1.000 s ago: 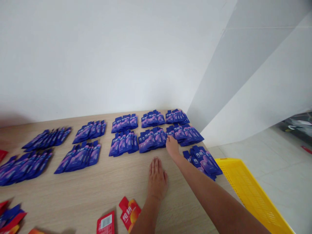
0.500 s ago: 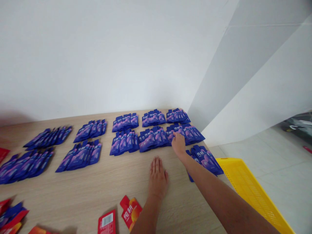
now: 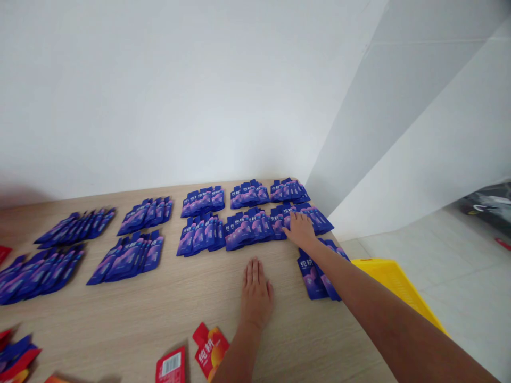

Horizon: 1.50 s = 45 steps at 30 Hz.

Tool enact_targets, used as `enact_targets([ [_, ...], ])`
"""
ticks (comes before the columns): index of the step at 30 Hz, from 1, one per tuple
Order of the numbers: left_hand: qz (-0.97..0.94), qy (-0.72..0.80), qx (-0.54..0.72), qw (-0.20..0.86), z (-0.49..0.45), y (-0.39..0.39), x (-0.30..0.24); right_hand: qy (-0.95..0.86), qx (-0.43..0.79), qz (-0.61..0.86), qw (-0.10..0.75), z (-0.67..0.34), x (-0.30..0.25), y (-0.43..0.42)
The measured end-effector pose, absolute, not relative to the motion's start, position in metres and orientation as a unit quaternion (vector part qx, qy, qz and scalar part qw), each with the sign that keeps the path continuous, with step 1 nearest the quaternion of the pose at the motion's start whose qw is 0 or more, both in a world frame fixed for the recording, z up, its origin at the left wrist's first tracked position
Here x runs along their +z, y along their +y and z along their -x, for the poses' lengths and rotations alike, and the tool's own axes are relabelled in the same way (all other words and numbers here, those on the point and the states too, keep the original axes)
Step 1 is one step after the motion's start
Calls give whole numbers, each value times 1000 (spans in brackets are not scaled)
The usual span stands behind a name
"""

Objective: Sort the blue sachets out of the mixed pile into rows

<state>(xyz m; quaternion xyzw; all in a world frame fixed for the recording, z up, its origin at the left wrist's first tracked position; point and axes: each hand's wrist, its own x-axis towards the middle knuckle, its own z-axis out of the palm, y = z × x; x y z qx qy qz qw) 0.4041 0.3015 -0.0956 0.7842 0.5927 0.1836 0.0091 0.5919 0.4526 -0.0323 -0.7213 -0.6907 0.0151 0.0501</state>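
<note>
Blue pouches point(image 3: 318, 218) near table point(image 3: 199, 292) edge, right grip point(image 3: 301, 231) unclenched atop, left grip point(image 3: 256, 299) flat, released, room leftward

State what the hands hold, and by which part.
Nothing is visibly gripped: the right hand lies over blue pouches; the left hand lies flat on the table.

Looks like some kind of plain workroom or stockroom tbh, can't pin it down closer. You've got a wood-look bench point(image 3: 191, 298) against a white wall point(image 3: 159, 96), piles of matching blue pouches point(image 3: 130, 258) laid out in rows, a few red pouches point(image 3: 209, 350), a yellow plastic crate point(image 3: 399, 282) beside it and pale tiled floor point(image 3: 451, 260).
</note>
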Motion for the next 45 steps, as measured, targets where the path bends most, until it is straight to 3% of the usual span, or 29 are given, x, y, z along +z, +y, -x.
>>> enact_targets([
  [12,-786,590,186,-10,-402,302,-96,-713,-5,702,-12,-574,-9,470],
  [22,-786,589,187,-14,-402,302,-95,-712,-64,698,-40,-624,42,456],
  [34,-789,587,182,-15,-401,302,-96,-667,-65,738,-79,-626,2,439],
  [45,-787,587,188,-18,-402,303,-95,-692,-28,719,-55,-620,8,430],
])
